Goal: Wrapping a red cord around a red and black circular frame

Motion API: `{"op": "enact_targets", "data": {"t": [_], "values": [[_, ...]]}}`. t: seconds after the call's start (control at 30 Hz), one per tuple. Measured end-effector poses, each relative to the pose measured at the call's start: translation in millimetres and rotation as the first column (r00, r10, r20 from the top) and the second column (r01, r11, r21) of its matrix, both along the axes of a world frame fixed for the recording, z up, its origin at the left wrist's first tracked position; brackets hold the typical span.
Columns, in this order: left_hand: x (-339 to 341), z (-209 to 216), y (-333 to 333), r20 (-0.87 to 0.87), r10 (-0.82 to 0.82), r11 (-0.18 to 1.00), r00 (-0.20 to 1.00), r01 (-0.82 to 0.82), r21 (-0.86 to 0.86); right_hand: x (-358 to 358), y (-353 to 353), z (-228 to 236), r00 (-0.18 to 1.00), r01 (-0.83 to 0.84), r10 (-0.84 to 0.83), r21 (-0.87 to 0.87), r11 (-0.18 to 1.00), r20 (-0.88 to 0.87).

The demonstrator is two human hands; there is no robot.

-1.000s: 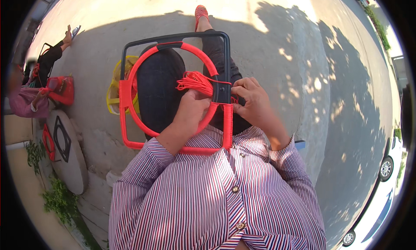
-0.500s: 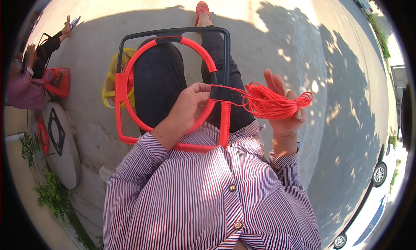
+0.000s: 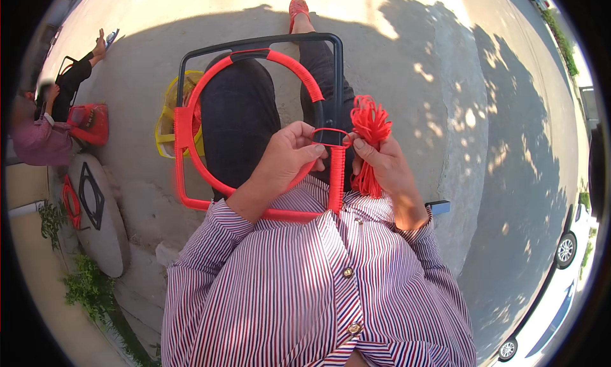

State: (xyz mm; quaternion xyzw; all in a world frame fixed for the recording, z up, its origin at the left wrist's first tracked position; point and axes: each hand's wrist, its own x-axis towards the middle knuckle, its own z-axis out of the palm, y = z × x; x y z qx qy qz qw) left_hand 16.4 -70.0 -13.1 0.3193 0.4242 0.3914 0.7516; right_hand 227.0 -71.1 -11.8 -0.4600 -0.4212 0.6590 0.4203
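A black square frame with a ring inside it (image 3: 254,41) rests on my lap, much of it wrapped in red cord. My left hand (image 3: 289,157) reaches through the ring, thumb and fingers pinched on the cord beside the bare black joint at the ring's right side. A loop of red cord (image 3: 331,131) crosses that joint toward my right hand. Just right of the frame, my right hand (image 3: 387,166) is closed on a bundle of red cord (image 3: 370,120), whose strands stick up above and hang below the fingers.
On the ground left of my knees stands a yellow basket (image 3: 167,133). Another person (image 3: 48,138) sits at the far left near a red bag (image 3: 90,122). A round slab (image 3: 105,230) carries a black frame piece (image 3: 91,195). A white car (image 3: 550,310) is at the right.
My right hand has moved in from the right to the joint, and the cord bundle now stands upright. The cord, earlier stretched out to the right, now forms a small loop over the joint.
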Motion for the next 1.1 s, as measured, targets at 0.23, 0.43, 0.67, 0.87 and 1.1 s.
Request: {"op": "enact_targets", "data": {"t": [0.23,0.43,0.67,0.87,1.1], "values": [[-7.2,-8.2,1.7,-0.023,0.003,0.997,1.000,-0.005,-0.083,14.6,3.9,22.3,0.944,0.000,-0.034,-0.104,0.995,-0.327],[-7.7,-4.0,5.7,0.106,0.038,0.989,0.994,-0.022,-0.145,74.3,11.0,38.9,0.985,0.135,-0.147,-0.117,0.984,-0.096],[-12.1,-12.2,3.5,0.334,0.147,0.955,0.931,-0.045,-0.294,343.9,-7.2,-34.1,0.631,0.621,-0.412,0.109,0.776,-0.657],[-8.7,-2.1,6.4,0.264,0.120,0.979,0.957,-0.070,-0.191,140.2,-9.2,18.5,0.891,0.349,-0.309,0.065,0.935,-0.332],[-3.9,-2.0,6.8,0.336,0.099,0.985,0.937,-0.044,-0.169,0.6,5.5,5.7,0.651,-0.616,0.502,0.011,0.787,0.570]]}}
